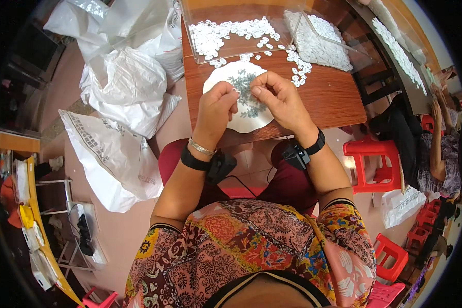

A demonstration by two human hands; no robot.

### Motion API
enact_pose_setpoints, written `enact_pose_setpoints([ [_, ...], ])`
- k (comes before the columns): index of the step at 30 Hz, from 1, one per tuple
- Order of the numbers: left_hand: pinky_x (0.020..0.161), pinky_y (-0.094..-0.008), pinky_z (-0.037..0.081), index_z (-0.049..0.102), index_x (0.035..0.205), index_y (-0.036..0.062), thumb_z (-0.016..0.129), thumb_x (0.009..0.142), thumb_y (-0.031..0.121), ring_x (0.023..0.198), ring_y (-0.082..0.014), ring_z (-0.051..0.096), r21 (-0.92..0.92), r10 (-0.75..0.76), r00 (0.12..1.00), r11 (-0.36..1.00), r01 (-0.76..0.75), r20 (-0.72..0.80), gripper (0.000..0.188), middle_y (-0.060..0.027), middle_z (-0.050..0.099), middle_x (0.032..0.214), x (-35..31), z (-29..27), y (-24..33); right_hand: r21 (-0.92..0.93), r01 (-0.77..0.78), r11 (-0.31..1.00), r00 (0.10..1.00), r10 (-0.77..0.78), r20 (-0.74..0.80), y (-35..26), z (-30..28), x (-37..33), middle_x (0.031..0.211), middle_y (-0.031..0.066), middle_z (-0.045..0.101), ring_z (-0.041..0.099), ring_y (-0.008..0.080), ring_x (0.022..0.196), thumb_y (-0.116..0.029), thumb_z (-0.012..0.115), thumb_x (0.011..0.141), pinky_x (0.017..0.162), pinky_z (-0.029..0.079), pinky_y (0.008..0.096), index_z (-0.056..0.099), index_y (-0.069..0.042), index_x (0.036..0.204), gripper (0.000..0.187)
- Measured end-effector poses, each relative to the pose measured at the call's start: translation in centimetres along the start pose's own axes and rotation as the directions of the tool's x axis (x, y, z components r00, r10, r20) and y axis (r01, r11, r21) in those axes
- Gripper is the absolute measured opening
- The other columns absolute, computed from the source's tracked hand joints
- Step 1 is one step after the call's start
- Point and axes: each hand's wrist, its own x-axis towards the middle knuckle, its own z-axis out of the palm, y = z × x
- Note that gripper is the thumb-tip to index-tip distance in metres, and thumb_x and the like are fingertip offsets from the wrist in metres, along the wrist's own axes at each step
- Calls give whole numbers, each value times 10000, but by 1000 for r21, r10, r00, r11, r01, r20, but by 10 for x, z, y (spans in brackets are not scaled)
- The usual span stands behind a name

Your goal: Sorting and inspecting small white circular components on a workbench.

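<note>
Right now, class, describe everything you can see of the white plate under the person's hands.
The white plate is round, apparently ceramic, with a grey-blue leafy pattern across its middle. It lies flat on the wooden table, near the front edge. The left hand and right hand hover over it, hiding part. Small white pieces lie just beyond its far rim.

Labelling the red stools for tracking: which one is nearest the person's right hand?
The red stool just right of the wooden table, at about the height of the right hand's wrist. The other red stools sit lower, toward the picture's bottom right.
</note>
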Motion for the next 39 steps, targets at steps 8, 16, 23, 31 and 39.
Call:
enact_pose_setpoints([
  [8,536,-268,404,552,789,0,519,855,160,554,-117,486,136,199,978,972,-189,-59,176,-44,521,611,0,9,-9,-128,13,992,1000,-14,-5,-5,-3,-1,819,-7,580,509,63,757,-104,567,890,689,429,214,580,-2,908,104],
  [16,542,-300,398,546,794,-9,512,862,167,562,-162,493,201,183,983,962,-185,32,192,-99,514,607,-8,14,-4,-162,43,986,997,-31,76,-7,-5,-1,777,-6,569,499,68,730,-125,557,897,668,422,220,573,-7,873,122],
  [23,568,-338,413,544,828,-9,513,860,162,584,-238,522,228,208,975,948,-220,79,176,-158,526,633,-8,13,-4,-87,32,996,991,-20,132,-8,-17,-3,741,-18,538,478,67,717,-144,555,907,659,413,227,564,-5,855,149],
  [31,573,-354,419,545,842,-6,514,859,170,599,-280,549,234,240,964,937,-260,111,180,-172,548,653,-11,12,-6,-201,56,978,974,-9,227,-16,-17,-4,762,-11,549,483,76,722,-147,545,916,665,418,229,568,-1,857,159],
  [39,577,-371,422,540,849,-4,506,858,170,621,-314,558,244,252,959,929,-277,128,178,-181,554,669,-13,12,-4,-173,45,984,982,-12,189,-15,-17,-6,760,-3,551,487,75,725,-152,554,912,668,425,232,574,3,867,163],
])
